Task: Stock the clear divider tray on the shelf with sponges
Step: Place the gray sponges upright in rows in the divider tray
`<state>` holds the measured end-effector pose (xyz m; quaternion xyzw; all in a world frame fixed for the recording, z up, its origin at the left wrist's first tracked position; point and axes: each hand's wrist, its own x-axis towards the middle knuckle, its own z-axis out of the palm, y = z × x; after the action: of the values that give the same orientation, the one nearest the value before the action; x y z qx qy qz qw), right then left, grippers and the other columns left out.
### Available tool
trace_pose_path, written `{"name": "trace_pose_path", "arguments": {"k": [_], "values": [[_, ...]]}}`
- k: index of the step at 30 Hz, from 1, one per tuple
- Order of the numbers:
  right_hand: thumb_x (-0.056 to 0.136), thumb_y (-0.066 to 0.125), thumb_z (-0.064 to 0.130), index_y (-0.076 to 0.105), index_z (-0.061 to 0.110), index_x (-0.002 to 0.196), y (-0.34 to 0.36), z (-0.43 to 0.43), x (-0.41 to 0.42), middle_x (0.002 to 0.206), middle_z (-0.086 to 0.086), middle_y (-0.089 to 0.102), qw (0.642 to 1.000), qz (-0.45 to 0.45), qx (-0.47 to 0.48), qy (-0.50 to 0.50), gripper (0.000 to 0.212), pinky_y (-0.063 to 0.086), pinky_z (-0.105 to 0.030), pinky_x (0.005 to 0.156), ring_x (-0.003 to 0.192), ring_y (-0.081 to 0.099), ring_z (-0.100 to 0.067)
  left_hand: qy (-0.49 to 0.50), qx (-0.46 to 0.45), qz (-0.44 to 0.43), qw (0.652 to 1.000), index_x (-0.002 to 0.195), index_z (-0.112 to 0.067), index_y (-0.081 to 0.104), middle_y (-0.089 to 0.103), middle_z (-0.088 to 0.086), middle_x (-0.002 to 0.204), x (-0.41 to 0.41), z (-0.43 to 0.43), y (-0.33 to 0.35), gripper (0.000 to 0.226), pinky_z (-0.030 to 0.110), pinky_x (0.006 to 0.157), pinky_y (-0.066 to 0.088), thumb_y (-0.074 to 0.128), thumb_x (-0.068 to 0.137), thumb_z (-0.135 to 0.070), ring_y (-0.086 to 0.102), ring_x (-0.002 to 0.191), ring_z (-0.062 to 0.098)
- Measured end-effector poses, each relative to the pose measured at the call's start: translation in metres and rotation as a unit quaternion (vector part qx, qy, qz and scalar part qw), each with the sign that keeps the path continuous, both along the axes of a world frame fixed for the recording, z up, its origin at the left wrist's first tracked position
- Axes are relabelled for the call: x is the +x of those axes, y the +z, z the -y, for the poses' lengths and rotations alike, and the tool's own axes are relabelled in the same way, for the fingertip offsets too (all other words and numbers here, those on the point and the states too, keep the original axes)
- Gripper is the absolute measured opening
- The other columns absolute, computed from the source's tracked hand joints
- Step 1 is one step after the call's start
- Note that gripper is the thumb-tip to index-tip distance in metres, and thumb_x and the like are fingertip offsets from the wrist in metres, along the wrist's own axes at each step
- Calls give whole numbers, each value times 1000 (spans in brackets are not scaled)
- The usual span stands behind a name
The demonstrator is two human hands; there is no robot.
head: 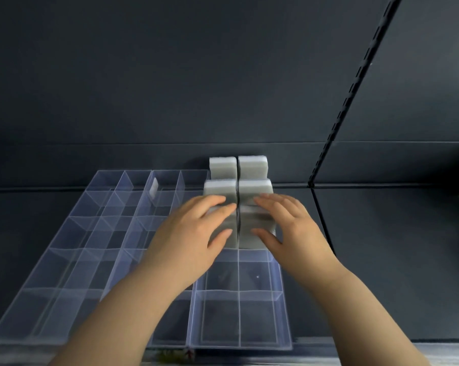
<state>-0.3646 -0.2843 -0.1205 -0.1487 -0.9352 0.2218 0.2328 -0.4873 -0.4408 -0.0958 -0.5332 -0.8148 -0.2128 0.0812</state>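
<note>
Left hand: fingers slightly spread and lightly bent, laid over the top of the left front sponge; thumb pressed to its near face. The sponge is held between fingers and thumb.

Right hand: same posture, mirrored. Fingers lie across the top of the right front sponge, thumb against the near face, holding it.

The two held sponges stand upright and side by side at frame centre, split by a thin dark gap. Both are pale grey and blurred.

Behind them, toward the upper centre, four more sponges stand in pairs: a middle pair touching the held ones, and a rear pair at the back of the tray. All are grey-white blocks with rounded corners.

All six occupy the far compartments of the clear divider tray, which lies lower centre. Its near compartments hold nothing.

More clear trays lie alongside at left, with a small white tag in one far cell.

The trays rest on a dark shelf. A black slotted upright runs diagonally at upper right.
</note>
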Motion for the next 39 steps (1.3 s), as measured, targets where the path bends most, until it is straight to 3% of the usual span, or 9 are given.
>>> {"name": "trace_pose_path", "arguments": {"k": [3,8,20,24,27,29,32,36,39], "values": [[82,60,31,55,13,124,-7,8,5,131,-2,54,1000,-15,11,-2,46,28,-25,105,125,38,-16,-2,-2,-5,1000,121,-18,61,59,-2,118,5,7,1,38,29,81,50,48,88,-32,55,107,15],[88,47,37,53,14,125,-8,25,23,136,-1,49,1000,-14,14,-1,44,24,-23,109,132,34,-18,9,3,-16,1000,122,-17,60,60,-5,115,18,28,6,40,23,81,44,45,89,-33,51,107,9],[90,52,37,55,18,125,22,137,71,130,9,51,998,-35,-2,-54,41,29,-21,103,126,37,-6,2,24,-59,998,120,-20,61,64,-8,107,51,158,17,42,26,72,49,41,88,-38,56,97,8],[89,52,36,51,25,129,17,197,89,129,23,41,996,-21,-63,-62,42,22,-7,101,125,34,3,9,29,-60,998,119,-23,62,65,-12,105,70,206,8,43,23,71,50,41,85,-39,47,100,4],[90,55,33,48,27,131,-2,233,111,127,23,40,991,8,-104,-83,42,24,-9,100,123,37,3,-12,14,-38,999,116,-24,63,66,-12,102,87,228,-9,41,26,71,52,42,84,-37,56,94,6],[89,50,46,47,28,131,-15,252,128,126,22,41,985,44,-132,-103,46,27,-12,100,122,38,1,-30,1,-23,999,113,-24,65,67,-12,98,100,235,-21,40,26,69,53,42,83,-37,62,87,9],[73,32,81,48,29,130,-34,268,156,123,23,41,978,74,-153,-122,79,27,-5,95,119,41,1,-60,-23,-9,998,107,-28,68,67,-15,93,123,236,-35,41,22,63,52,40,80,-39,63,82,7],[89,56,37,51,27,127,-40,263,195,119,21,44,970,73,-160,-170,39,28,-5,89,119,46,-4,-101,-37,0,994,107,-30,68,65,-18,88,148,222,-43,41,20,57,52,40,78,-40,62,76,5],[91,55,33,49,27,129,-30,247,221,120,23,43,966,62,-155,-197,39,28,-8,91,119,44,-2,-118,-32,-7,993,109,-29,66,64,-19,89,165,203,-42,40,19,57,52,41,80,-40,61,77,3]]}}
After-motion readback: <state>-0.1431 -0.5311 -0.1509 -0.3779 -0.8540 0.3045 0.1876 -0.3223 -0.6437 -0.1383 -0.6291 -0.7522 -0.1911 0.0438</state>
